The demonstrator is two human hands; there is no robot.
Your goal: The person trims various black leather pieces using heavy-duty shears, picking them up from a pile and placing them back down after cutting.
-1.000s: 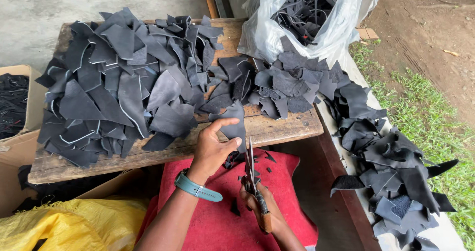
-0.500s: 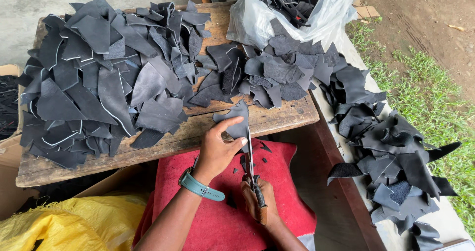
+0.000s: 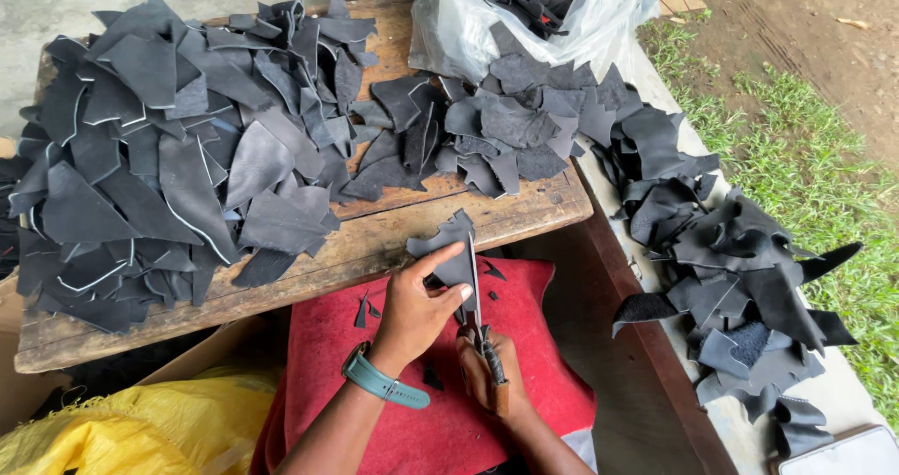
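The left hand point(image 3: 417, 306) grips a dark grey leather scrap point(image 3: 449, 255) between thumb and fingers, holding it upright just in front of the near edge of the wooden counter point(image 3: 393, 241). A teal watch point(image 3: 382, 381) sits on that wrist. The right hand point(image 3: 487, 372) is closed round the handles of a pair of scissors point(image 3: 476, 306), blades pointing up and away from the person, their edge running along the right side of the scrap and touching it. Whether the blades are parted or shut cannot be told from here. The two hands are close together, one just beside the other, over a red cloth point(image 3: 524, 344) spread across the lap. Small dark offcuts point(image 3: 361, 314) lie on that cloth near the left hand.

On the counter, a large heap of cut leather pieces point(image 3: 169, 175) covers the left portion; several show pale edges. A second, smaller heap point(image 3: 506, 128) lies at the right end, spilling from a clear plastic bag point(image 3: 449, 25) filled with more dark scraps. Further right, on a lower pale ledge point(image 3: 843, 400), a third run of scraps point(image 3: 721, 250) stretches toward the near corner. A yellow sack point(image 3: 140, 428) sits at lower left beneath the counter. Grass point(image 3: 824, 147) and bare earth border the right side.
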